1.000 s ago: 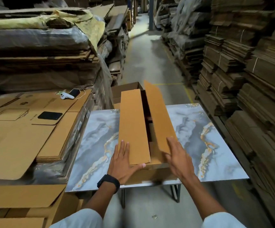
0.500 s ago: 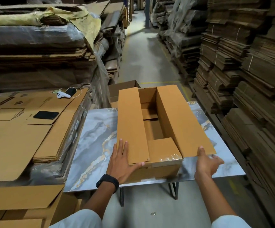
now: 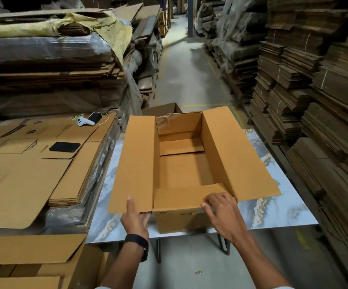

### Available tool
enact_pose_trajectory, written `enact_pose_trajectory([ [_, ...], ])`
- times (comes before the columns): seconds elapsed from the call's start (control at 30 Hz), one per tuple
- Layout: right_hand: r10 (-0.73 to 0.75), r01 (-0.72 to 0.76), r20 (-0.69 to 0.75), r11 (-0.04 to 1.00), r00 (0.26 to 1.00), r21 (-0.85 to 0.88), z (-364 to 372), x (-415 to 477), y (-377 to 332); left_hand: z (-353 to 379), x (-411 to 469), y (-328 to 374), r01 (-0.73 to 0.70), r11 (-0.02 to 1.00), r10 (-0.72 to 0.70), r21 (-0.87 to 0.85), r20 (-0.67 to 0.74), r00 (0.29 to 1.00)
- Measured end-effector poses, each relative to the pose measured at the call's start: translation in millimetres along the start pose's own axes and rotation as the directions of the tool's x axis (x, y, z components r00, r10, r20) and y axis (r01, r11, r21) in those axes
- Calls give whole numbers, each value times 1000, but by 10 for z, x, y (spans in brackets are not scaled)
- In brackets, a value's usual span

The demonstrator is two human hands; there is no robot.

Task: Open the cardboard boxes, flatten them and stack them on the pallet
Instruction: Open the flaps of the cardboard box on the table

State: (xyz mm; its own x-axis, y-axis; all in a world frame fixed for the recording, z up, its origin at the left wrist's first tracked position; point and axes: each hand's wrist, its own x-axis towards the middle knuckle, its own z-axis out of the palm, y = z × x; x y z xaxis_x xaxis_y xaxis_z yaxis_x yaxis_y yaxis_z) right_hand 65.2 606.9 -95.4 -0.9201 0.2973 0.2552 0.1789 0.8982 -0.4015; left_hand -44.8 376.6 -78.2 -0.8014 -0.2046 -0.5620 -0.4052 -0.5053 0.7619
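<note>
- Left hand (image 3: 134, 221) pinches the left flap (image 3: 133, 163) of the cardboard box (image 3: 181, 170), thumb on top.
- Right hand (image 3: 221, 213) lies bent-fingered on the near flap (image 3: 179, 198); grip unclear.

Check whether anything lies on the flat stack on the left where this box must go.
Yes: a black flat item lies on the stack, and a white controller and a dark pouch sit at its far edge. Nothing visible stands between the box and the stack.
</note>
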Motion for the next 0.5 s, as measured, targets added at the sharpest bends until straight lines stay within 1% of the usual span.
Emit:
enact_pose_trajectory([
  [0.03,-6,6,5,1000,1000,-21,6,-10,2,-76,62,-4,94,994,-91,-62,45,995],
  [0.1,-6,7,21,999,1000,-50,12,-14,0,-219,183,-57,208,976,-199,-59,126,972],
  [0.17,2,1,33,997,999,-75,23,-11,-10,-297,264,-84,196,981,-196,20,123,973],
  [0.23,8,-4,31,994,999,-107,19,0,-42,-322,379,-62,120,986,-126,114,47,991],
  [0.27,1,4,36,992,999,-127,8,7,-88,-328,427,-29,66,975,-66,212,-6,998],
  [0.3,-18,26,61,989,998,-143,3,20,-160,-339,464,11,8,935,3,354,-29,1000],
  [0.33,-46,62,108,987,993,-147,-5,38,-271,-346,505,44,-56,867,68,495,-7,998],
  [0.37,-84,108,171,985,982,-138,4,61,-404,-338,512,75,-120,792,124,599,35,992],
  [0.43,-163,200,276,973,947,-114,68,129,-750,-311,499,101,-237,652,218,720,121,968],
  [0.47,-180,224,307,968,935,-115,118,173,-947,-301,495,99,-273,584,244,765,156,957],
  [0.5,-161,211,326,970,931,-124,174,225,-1149,-293,476,98,-290,527,243,799,186,952],
])
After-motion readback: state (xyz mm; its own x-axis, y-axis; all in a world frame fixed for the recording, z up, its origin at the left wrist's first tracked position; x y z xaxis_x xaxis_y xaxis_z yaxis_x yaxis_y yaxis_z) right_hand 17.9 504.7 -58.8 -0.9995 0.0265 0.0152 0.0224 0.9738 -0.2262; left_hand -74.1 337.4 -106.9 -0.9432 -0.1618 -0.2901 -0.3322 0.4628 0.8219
